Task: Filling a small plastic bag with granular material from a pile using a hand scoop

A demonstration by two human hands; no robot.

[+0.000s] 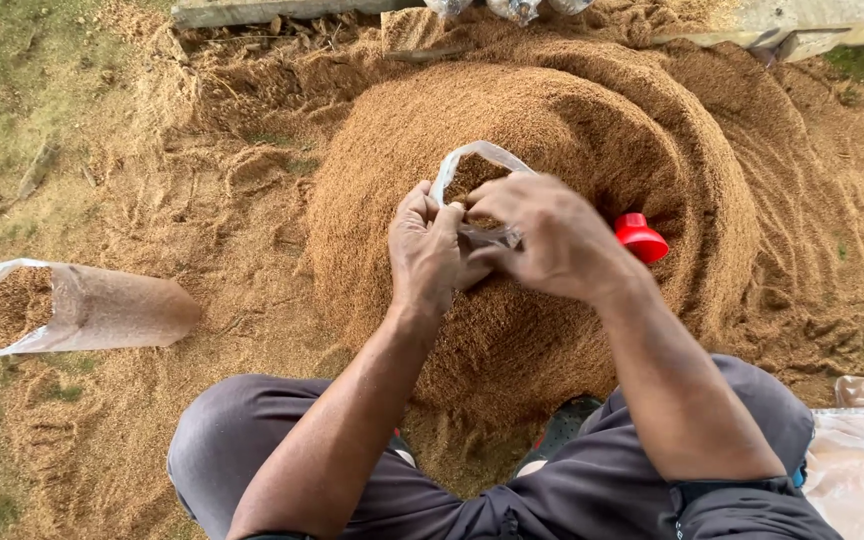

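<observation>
I crouch over a big mound of brown sawdust (552,130). A clear plastic bag (472,170), partly filled with sawdust, stands on the mound with its mouth open. My left hand (427,250) grips the bag's near rim on the left. My right hand (547,235) pinches the rim on the right, its fingers closed on the plastic. A small red scoop (642,238) lies in the sawdust just right of my right hand, partly hidden by it.
A filled clear bag (62,305) lies on its side at the left on sawdust-strewn ground. More clear plastic bags (862,450) sit at the lower right. Wooden planks (252,12) border the far edge. My grey-trousered knees (242,430) are at the bottom.
</observation>
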